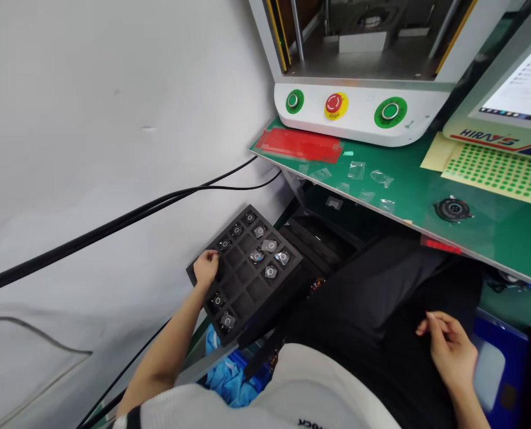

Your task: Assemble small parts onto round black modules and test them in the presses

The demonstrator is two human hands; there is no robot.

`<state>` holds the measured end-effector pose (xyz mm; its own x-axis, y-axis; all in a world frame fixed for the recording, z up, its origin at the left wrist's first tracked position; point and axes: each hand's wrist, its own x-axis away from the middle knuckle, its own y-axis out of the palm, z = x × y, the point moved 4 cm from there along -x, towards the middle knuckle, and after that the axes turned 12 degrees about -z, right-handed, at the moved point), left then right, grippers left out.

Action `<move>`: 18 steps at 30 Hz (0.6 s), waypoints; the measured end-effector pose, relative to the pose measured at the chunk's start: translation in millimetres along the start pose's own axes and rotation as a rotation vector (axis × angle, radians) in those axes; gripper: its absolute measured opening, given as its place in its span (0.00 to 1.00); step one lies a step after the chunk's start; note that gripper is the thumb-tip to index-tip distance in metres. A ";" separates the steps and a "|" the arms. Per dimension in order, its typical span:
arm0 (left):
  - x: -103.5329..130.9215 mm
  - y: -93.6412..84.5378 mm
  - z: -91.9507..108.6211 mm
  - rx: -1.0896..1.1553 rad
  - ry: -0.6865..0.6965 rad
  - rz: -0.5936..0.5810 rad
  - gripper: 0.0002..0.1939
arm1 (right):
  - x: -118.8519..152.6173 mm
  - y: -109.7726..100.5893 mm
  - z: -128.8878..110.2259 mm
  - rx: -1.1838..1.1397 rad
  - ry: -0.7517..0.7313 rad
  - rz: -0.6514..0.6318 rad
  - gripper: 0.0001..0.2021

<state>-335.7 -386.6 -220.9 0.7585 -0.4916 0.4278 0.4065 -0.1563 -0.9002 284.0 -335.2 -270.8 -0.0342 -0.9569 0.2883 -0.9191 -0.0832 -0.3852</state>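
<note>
At the left, a black compartment tray (253, 293) holds several small round dark parts, some in clear film. My left hand (206, 268) is over its left edge, fingers curled together at a compartment; whatever they hold, if anything, is hidden. The nearest part to it is a round dark part (224, 244) just beyond the fingertips. Over my dark-clothed lap, my right hand (453, 351) hangs with loosely bent fingers apart and nothing visible in them. Another round black part (453, 209) lies on the green bench top (408, 185).
A white machine (359, 125) with two green buttons and a red stop button stands on the bench. Beside it are a monitor (511, 95) and a sheet of green dot stickers (502, 173). Film scraps (357, 170) lie near the edge. Black cables (171, 195) cross the wall.
</note>
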 end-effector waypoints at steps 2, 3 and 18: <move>-21.9 0.5 6.0 0.010 0.007 -0.024 0.16 | -0.6 1.1 -1.9 0.001 -0.003 -0.007 0.28; -32.4 1.3 10.0 0.010 0.005 -0.040 0.16 | -0.3 1.2 -2.5 0.003 -0.003 -0.007 0.27; -55.7 -2.4 33.8 0.029 -0.059 -0.141 0.16 | 3.6 -0.9 -2.5 -0.036 0.000 0.062 0.27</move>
<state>-361.7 -329.9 -239.8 0.7209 -0.4156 0.5547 0.5252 -0.1947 -0.8284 283.7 -337.8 -267.2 -0.0918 -0.9598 0.2652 -0.9287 -0.0136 -0.3705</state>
